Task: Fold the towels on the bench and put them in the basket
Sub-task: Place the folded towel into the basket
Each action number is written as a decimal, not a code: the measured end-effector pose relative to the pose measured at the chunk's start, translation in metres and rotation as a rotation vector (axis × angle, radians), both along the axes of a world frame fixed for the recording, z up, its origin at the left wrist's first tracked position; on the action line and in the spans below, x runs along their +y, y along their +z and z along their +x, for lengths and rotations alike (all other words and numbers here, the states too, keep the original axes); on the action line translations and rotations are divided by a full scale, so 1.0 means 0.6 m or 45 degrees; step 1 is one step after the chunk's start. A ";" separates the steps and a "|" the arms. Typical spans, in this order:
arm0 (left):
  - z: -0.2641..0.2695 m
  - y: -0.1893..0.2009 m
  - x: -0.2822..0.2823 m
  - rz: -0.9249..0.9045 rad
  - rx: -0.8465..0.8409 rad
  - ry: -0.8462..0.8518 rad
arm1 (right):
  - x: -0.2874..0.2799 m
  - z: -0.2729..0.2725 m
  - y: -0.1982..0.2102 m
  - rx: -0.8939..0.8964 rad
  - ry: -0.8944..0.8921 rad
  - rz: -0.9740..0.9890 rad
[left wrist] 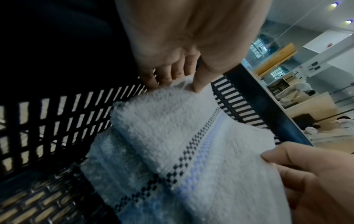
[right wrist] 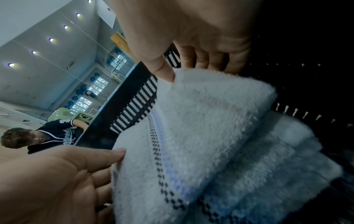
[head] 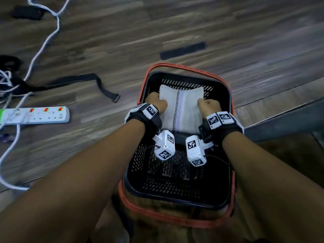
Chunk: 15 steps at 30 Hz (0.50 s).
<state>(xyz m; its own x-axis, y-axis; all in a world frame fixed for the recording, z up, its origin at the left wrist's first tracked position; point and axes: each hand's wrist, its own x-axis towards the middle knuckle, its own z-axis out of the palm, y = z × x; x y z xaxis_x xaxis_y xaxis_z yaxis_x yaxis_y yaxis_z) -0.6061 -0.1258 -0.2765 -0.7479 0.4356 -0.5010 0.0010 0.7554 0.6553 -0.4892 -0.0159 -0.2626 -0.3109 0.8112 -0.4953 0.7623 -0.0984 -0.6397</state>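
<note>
A left hand [head: 157, 104] and right hand [head: 209, 106] pinch opposite edges of a folded white towel [head: 184, 109] inside the far end of a black basket [head: 175, 199]. A power strip [head: 36, 115], cables [head: 42, 46] and strap [head: 98, 85] litter the floor to the left.

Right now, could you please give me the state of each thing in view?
towel: folded, held inside the basket.
basket: upright, open.
left hand: pinches the towel's left edge.
right hand: pinches its right edge.
power strip: switches lit red.
</note>
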 end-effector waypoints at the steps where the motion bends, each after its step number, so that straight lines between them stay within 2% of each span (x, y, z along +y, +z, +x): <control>1: 0.001 -0.004 0.001 -0.002 0.007 0.012 | 0.000 0.002 -0.004 -0.001 0.004 -0.006; 8: 0.003 -0.012 0.004 -0.038 -0.001 0.025 | 0.003 0.019 -0.016 0.019 0.036 -0.058; 11: 0.009 -0.015 0.006 -0.084 0.063 -0.014 | 0.002 0.019 -0.018 -0.021 0.076 -0.021; 13: 0.019 -0.019 0.008 -0.123 0.147 -0.114 | -0.006 0.013 -0.021 -0.091 0.131 0.190; 15: 0.036 -0.023 0.010 -0.183 0.287 -0.270 | -0.022 0.008 -0.024 -0.183 0.302 0.584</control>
<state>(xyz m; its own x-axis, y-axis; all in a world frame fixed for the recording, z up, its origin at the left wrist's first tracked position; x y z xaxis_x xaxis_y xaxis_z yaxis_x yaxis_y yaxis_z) -0.5846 -0.1197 -0.2903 -0.7472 0.5302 -0.4008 0.3006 0.8074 0.5078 -0.4846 -0.0289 -0.2769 -0.4668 0.8702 -0.1578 0.8130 0.3520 -0.4639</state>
